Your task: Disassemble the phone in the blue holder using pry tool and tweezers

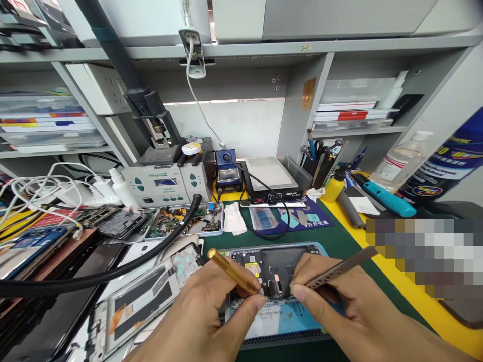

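An opened phone lies face down in front of me, its dark inner frame and a yellow label exposed. Beneath it is a light-blue work holder. My left hand pinches a gold, round-handled tool over the phone's left part; its tip is hidden by my fingers, so its kind is unclear. Between the thumb and fingers of my right hand is a pair of grey metal tweezers, slanting up to the right. The right fingertips are at the phone's right half, hiding the tweezers' tips.
A black hose crosses the left side above phone parts and a bare phone frame. Behind stand a parts tray, a hot-air station and a heating plate. Bottles and a teal-handled tool are at right.
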`<state>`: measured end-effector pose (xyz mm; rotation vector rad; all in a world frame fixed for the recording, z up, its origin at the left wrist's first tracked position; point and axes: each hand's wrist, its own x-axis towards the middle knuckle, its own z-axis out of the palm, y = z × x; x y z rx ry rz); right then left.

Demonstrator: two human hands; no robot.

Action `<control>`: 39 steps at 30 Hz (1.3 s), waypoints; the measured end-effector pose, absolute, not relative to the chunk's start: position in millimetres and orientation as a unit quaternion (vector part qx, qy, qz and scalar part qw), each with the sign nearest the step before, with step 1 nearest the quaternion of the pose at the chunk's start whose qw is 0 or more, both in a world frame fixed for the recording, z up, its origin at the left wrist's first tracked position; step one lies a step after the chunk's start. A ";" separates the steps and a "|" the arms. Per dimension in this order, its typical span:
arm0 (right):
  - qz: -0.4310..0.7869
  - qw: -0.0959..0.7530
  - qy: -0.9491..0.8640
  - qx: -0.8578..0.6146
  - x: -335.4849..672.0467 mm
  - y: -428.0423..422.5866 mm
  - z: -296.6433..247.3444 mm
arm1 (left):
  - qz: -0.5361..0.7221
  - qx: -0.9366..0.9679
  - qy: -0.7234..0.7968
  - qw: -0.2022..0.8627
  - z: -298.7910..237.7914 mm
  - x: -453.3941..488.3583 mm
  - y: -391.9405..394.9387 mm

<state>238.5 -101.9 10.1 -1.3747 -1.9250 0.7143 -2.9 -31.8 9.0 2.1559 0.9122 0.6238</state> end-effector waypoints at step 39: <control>0.296 0.328 -0.727 -0.526 239.3 -103.7 13.3 | 0.250 0.851 0.333 0.319 13.6 -3.6 -33.7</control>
